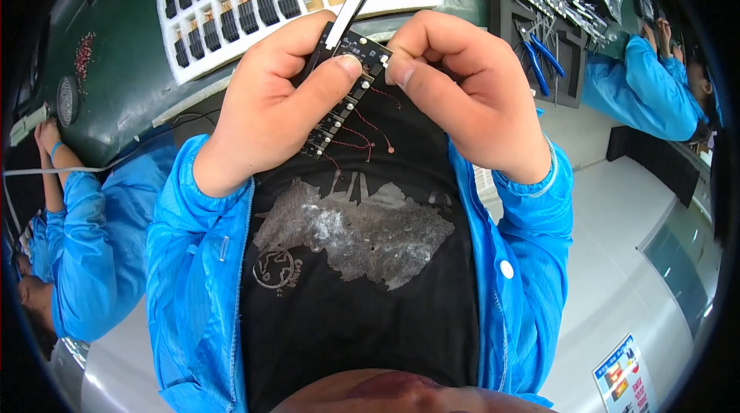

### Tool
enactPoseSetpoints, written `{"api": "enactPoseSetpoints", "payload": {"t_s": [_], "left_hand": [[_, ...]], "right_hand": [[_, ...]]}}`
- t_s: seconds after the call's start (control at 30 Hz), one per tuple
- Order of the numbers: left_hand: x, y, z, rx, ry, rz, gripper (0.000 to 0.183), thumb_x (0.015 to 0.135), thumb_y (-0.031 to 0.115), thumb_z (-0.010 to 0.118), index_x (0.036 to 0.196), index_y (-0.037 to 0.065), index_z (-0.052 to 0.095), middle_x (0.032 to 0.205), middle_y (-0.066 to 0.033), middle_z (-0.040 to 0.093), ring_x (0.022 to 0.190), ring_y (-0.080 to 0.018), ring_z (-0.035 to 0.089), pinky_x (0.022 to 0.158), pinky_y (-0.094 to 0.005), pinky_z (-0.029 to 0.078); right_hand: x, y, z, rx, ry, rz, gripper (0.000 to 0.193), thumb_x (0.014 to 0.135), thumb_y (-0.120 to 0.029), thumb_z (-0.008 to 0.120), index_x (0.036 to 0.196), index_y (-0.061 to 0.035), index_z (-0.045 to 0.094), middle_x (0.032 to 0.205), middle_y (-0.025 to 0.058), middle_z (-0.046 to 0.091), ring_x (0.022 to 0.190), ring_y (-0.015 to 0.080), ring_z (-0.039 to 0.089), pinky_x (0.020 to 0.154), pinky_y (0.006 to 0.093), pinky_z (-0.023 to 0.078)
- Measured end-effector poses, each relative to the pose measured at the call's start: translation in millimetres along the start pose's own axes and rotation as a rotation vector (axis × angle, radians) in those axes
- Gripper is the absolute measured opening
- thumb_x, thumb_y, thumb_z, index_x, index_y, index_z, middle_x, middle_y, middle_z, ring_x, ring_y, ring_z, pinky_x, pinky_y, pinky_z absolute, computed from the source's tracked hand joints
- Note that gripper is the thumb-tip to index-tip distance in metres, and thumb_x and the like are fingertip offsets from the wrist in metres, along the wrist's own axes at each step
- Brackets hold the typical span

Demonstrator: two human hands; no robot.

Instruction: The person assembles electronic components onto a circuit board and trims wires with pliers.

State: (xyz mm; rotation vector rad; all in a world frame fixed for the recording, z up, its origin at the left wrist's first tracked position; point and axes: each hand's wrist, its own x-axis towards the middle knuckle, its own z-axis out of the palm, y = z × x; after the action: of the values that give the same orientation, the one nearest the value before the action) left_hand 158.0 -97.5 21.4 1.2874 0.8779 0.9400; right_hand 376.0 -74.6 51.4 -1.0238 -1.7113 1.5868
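Observation:
My left hand [281, 93] is closed round a narrow black circuit board [330, 122], its thumb pressed on the board's face. Small white parts line the board's right edge, and several thin red wires [356, 143] with tiny round ends dangle from it. Black tweezers [356, 3] with a white label slant up from the same hand, passing behind the thumb. My right hand [470, 89] is closed in a pinch, thumb and forefinger meeting at the board's upper right edge. Whatever lies between those fingertips is too small or hidden to make out.
Beyond my hands, a white foam tray [183, 66] holds rows of black parts on the green table [123, 97]. At the right are blue-handled pliers [543, 62] in a black foam holder [569, 93]. People in blue sleeves sit at left [100, 251] and far right [640, 89].

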Motion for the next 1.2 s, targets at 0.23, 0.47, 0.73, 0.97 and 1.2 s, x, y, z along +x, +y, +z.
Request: {"api": "enactPoseSetpoints", "payload": {"t_s": [0.23, 0.47, 0.73, 0.97, 1.2], "left_hand": [[1, -5, -3, -0.047, -0.035, -0.034, 0.020, 0.101, 0.011, 0.055, 0.117, -0.002, 0.058, 0.098, 0.0012, 0.062, 0.089, -0.0044, 0.053, 0.082, -0.0217, 0.043], [4, -4, 7, -0.180, 0.017, -0.069, 0.024, 0.102, 0.012, 0.054, 0.121, -0.002, 0.058, 0.104, -0.0022, 0.065, 0.093, -0.0064, 0.058, 0.086, -0.0235, 0.046], [-2, -15, -3, -0.287, -0.009, -0.053, 0.029, 0.103, 0.009, 0.054, 0.129, -0.003, 0.058, 0.109, -0.0026, 0.069, 0.097, -0.0048, 0.059, 0.086, -0.0223, 0.048], [-3, -14, 1, -0.303, 0.035, -0.052, 0.031, 0.103, 0.008, 0.054, 0.132, -0.003, 0.057, 0.111, -0.0032, 0.068, 0.099, -0.0056, 0.060, 0.089, -0.0234, 0.048], [-4, -17, -1, -0.310, 0.029, -0.037, 0.031, 0.103, 0.008, 0.054, 0.131, -0.004, 0.057, 0.113, -0.0035, 0.068, 0.100, -0.0063, 0.060, 0.090, -0.0235, 0.047]], "right_hand": [[-3, 1, 0, -0.008, -0.017, 0.025, 0.005, 0.098, -0.001, 0.055, 0.098, 0.0002, 0.060, 0.086, -0.0030, 0.056, 0.078, 0.0023, 0.046, 0.068, 0.0190, 0.037], [-5, 5, 0, 0.024, 0.015, -0.005, 0.005, 0.099, -0.001, 0.054, 0.098, 0.0002, 0.059, 0.087, -0.0028, 0.056, 0.077, 0.0025, 0.045, 0.067, 0.0190, 0.036], [-1, 5, 10, 0.104, 0.056, -0.017, 0.004, 0.099, -0.001, 0.055, 0.099, -0.0003, 0.059, 0.085, -0.0045, 0.054, 0.072, 0.0003, 0.042, 0.062, 0.0185, 0.033], [-3, 8, 13, 0.108, 0.059, -0.035, 0.003, 0.100, -0.002, 0.056, 0.099, -0.0010, 0.059, 0.080, -0.0069, 0.050, 0.069, -0.0009, 0.040, 0.058, 0.0183, 0.031], [-1, 11, 15, 0.134, 0.107, -0.055, 0.007, 0.098, -0.008, 0.062, 0.095, -0.0017, 0.061, 0.068, -0.0034, 0.053, 0.063, 0.0002, 0.046, 0.053, 0.0203, 0.038]]}}
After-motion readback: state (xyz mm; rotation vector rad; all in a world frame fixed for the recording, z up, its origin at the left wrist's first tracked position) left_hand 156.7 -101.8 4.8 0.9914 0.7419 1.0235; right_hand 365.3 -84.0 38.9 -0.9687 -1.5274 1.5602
